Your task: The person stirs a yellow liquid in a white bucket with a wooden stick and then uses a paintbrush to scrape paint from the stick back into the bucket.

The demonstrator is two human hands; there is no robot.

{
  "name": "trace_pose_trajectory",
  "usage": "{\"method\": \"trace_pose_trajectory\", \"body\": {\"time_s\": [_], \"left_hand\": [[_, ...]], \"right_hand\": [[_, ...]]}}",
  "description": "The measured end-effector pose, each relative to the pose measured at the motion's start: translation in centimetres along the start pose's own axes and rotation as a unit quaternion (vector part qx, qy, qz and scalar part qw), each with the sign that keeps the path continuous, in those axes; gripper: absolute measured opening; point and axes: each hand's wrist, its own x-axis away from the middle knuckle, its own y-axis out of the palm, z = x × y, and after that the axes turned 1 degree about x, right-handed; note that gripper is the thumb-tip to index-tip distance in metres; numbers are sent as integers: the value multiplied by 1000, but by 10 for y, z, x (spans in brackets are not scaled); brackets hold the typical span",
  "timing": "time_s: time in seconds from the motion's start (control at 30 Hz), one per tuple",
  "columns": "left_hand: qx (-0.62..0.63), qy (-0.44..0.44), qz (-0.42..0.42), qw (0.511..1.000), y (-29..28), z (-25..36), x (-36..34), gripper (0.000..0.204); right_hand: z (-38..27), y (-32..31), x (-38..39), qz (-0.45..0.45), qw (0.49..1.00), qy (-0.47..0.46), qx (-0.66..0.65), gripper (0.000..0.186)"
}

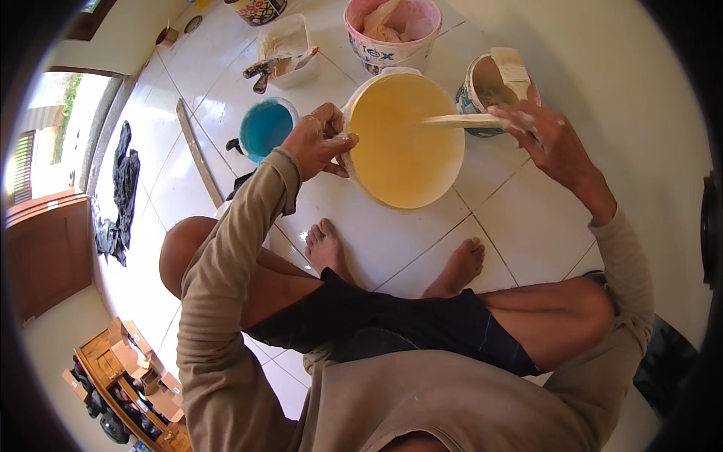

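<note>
In front of me is a white bucket with smooth pale yellow showing inside; I cannot tell how deep it is. My left hand grips its left rim, fingers curled round the edge. With my right hand I hold a pale flat stick level over the bucket's right rim. Its far end is blurred against the yellow. Whitish smears mark the fingers of both hands. Just beyond my right hand, a wide pale brush rests across a smaller dark-green bucket.
Beyond stands a pink-rimmed bucket with a crumpled bag inside. A blue-lined pail, a clear tub with dirty tools, and a long wooden strip are to the left. My bare feet are on the white tiles. Black plastic lies farther left.
</note>
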Motion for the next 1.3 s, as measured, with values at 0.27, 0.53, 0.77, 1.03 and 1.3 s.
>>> {"method": "trace_pose_trajectory", "body": {"time_s": [0.27,0.53,0.77,1.03,1.3], "left_hand": [[11,7,12,1000,5,-4,3,29],[37,9,12,999,23,-5,8,28],[48,-3,6,999,27,-4,15,30],[104,-26,0,994,24,0,19,28],[103,-28,5,994,15,-3,21,25]], "right_hand": [[-36,12,42,-185,979,-57,66,29],[-120,38,30,-124,965,118,-200,23],[-158,13,-13,-169,784,402,-441,28],[-148,8,-34,-75,657,495,-564,28],[-65,22,-16,-26,681,492,-541,31]]}}
